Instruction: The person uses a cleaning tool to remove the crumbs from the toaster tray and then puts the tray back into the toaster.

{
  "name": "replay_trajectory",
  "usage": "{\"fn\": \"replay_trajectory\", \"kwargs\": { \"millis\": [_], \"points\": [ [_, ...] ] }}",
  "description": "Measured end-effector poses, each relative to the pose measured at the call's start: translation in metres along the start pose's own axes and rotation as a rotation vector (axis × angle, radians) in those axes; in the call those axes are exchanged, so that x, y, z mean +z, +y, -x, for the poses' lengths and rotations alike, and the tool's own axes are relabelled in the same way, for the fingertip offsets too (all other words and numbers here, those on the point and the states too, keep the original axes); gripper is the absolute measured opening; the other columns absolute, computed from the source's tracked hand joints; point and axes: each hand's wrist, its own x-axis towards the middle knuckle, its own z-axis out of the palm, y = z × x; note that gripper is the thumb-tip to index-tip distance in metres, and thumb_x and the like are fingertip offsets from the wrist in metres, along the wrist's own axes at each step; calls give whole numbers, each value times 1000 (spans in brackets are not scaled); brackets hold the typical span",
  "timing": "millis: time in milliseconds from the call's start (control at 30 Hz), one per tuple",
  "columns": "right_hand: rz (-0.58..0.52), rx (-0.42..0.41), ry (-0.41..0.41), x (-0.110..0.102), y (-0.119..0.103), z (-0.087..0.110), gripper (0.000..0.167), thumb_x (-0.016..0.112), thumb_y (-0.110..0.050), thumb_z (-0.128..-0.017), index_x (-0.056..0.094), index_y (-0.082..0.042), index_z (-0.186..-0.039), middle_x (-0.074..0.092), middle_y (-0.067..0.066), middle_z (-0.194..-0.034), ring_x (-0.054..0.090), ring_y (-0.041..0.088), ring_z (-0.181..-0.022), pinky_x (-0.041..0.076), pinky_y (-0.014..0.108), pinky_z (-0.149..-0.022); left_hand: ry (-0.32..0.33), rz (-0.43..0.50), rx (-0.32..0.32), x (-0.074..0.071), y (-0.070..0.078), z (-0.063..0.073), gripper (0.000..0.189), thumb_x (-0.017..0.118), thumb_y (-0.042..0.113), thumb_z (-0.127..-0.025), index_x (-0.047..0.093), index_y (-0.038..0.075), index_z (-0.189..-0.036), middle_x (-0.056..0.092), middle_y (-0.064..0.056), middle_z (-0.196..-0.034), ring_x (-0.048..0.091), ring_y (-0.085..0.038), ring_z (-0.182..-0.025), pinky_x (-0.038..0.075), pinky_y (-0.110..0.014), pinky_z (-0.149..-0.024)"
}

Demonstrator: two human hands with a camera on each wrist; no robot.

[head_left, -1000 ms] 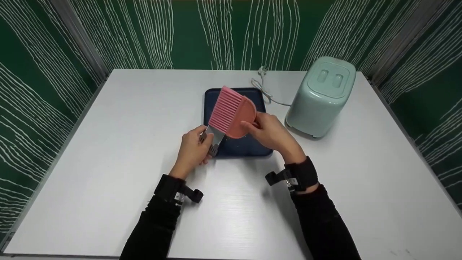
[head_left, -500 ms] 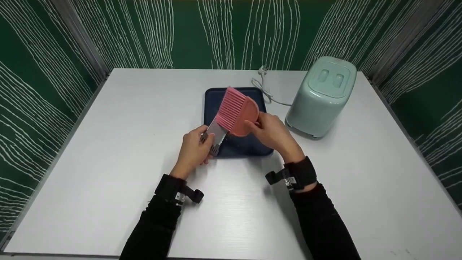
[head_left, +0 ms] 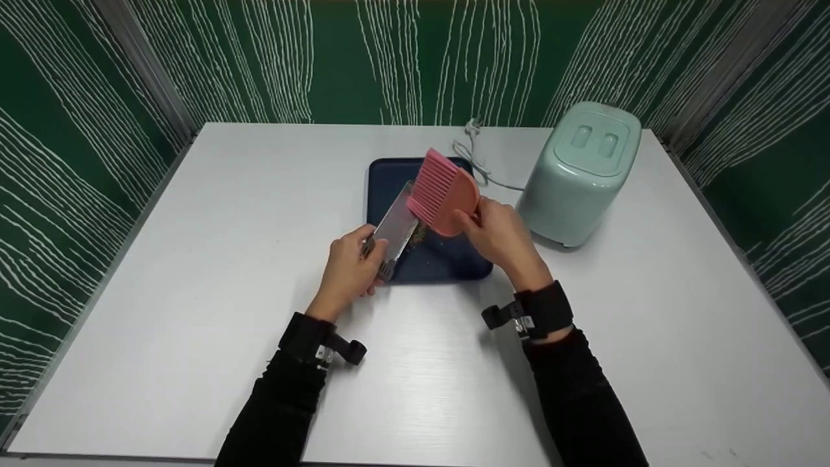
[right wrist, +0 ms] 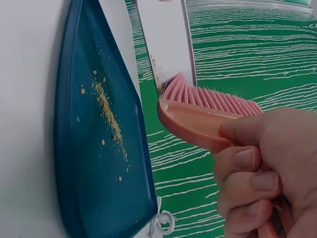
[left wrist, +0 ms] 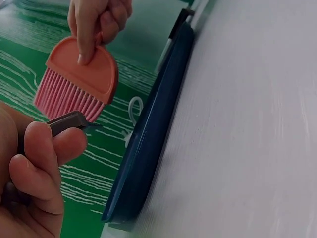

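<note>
My left hand (head_left: 350,263) grips the grey handle end of a flat metal crumb tray (head_left: 395,224), holding it tilted over a dark blue tray (head_left: 447,263). In my right hand (head_left: 500,233) is a small hand brush (head_left: 454,204) with an orange body and pink bristles (left wrist: 67,94). The bristles press on the metal surface, bending at one corner, as the right wrist view shows. A few tan crumbs stick along the metal edge there. Below, a streak of crumbs (right wrist: 109,116) lies on the blue tray.
A mint green toaster (head_left: 577,175) stands to the right of the blue tray. Its white cord and plug (head_left: 472,130) lie behind the tray on the white table (head_left: 272,194). Green walls with white streaks enclose the back and sides.
The brush has moved up and right along the crumb tray, away from the left hand, uncovering more metal. A crumb pile now shows on the blue tray. The left hand has stayed nearly still.
</note>
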Motion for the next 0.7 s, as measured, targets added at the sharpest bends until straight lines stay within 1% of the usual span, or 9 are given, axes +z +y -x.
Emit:
{"fn": "replay_trajectory", "kwargs": {
  "millis": [100,200,300,467,567,633,700],
  "points": [
    [15,26,14,-2,3,-1,42,58,-36,-112,68,1,-130,76,20,-103,68,31,-84,48,42,-75,-1,-9,16,0,0,0,17,59,16,-107,70,6,-115,73,-10,-67,56,-10,-34,44,-28,-34],
    [27,45,33,-3,5,-1,44,58,-36,-112,67,1,-134,78,22,-114,75,35,-94,55,47,-80,-5,-24,30,0,1,0,17,59,16,-108,70,5,-116,73,-11,-67,56,-10,-34,43,-28,-34],
    [51,49,60,-5,7,-1,43,58,-35,-112,67,2,-133,78,22,-115,77,37,-97,57,51,-81,-7,-31,31,0,1,0,18,59,17,-109,70,5,-118,74,-11,-69,55,-10,-34,43,-28,-34],
    [62,72,90,-10,7,0,42,57,-34,-113,66,1,-135,78,22,-118,77,36,-95,56,49,-79,-5,-32,26,0,1,0,18,58,18,-109,70,8,-117,74,-10,-69,56,-12,-34,44,-29,-35],
    [35,94,88,-15,5,1,43,56,-37,-113,66,0,-133,77,20,-114,73,32,-90,53,44,-77,-3,-37,29,0,1,0,17,58,18,-109,70,8,-114,73,-8,-67,57,-12,-34,44,-29,-35],
    [5,90,84,-17,2,2,44,55,-40,-113,66,0,-129,75,19,-104,67,29,-83,48,41,-74,0,-44,31,0,0,0,16,58,17,-109,70,8,-114,73,-8,-67,57,-12,-34,45,-30,-35],
    [-48,71,77,-20,-3,4,44,56,-41,-113,66,-1,-128,69,15,-94,59,26,-78,43,38,-72,0,-58,40,1,0,0,15,58,17,-109,70,7,-113,72,-7,-66,57,-11,-34,46,-31,-35]
  ]
}}
